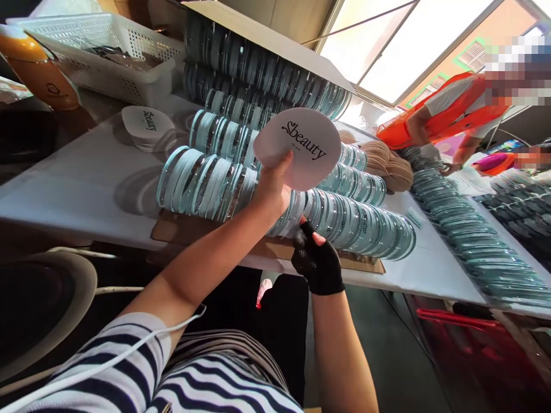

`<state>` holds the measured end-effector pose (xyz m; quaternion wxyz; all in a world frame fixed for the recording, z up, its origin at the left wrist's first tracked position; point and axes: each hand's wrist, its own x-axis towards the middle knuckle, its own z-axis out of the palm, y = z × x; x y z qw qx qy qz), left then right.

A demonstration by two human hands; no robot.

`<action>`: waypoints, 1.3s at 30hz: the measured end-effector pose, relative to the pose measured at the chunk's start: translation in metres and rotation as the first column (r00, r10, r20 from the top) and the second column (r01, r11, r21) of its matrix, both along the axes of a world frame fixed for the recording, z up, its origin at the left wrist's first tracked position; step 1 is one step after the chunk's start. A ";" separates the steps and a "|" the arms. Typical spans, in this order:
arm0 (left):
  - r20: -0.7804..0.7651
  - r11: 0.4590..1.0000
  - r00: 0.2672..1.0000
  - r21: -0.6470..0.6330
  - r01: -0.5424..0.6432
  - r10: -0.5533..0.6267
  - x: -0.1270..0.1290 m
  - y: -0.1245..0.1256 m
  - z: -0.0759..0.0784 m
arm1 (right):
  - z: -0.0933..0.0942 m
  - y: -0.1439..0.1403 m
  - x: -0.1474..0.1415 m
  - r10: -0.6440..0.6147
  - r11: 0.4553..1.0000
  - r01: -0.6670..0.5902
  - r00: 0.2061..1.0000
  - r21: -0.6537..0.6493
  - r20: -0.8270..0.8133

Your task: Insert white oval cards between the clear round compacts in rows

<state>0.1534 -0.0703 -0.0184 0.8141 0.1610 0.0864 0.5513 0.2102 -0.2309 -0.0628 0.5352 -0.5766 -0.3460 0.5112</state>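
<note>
A: How far along?

B: One white "Sbeauty" disc (301,146) is lifted; a small stack of white discs (148,127) waits far left, beyond rows of round teal cases (206,183).

A: And the hands?

B: Gloved right hand (317,261) near, fingers curled loosely, empty, beside the front row. Left hand (272,189) raised above the cases, fingers closed on the disc's lower edge.

Bare left hand (272,192); the right hand (317,261) wears a black fingerless glove. Navy-and-white striped top at lower left, a white cable (129,350) across it.
</note>
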 end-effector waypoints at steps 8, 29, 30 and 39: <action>-0.046 0.999 0.998 0.009 -0.050 0.051 0.001 -0.003 0.001 | 0.000 0.010 -0.003 0.045 0.998 -0.031 0.957 -0.052 0.286; -0.254 0.966 0.967 0.256 0.044 0.023 -0.045 -0.022 0.019 | 0.065 0.021 -0.015 -0.706 0.617 0.360 -0.142 0.700 0.694; -0.220 0.958 0.975 0.287 0.027 0.038 -0.047 -0.012 0.023 | 0.064 0.005 -0.017 -0.742 0.557 0.374 -0.177 0.741 0.647; -0.164 0.994 0.986 0.108 -0.008 0.026 -0.048 0.048 0.004 | 0.016 -0.043 -0.062 -0.104 0.935 0.345 0.054 0.080 0.993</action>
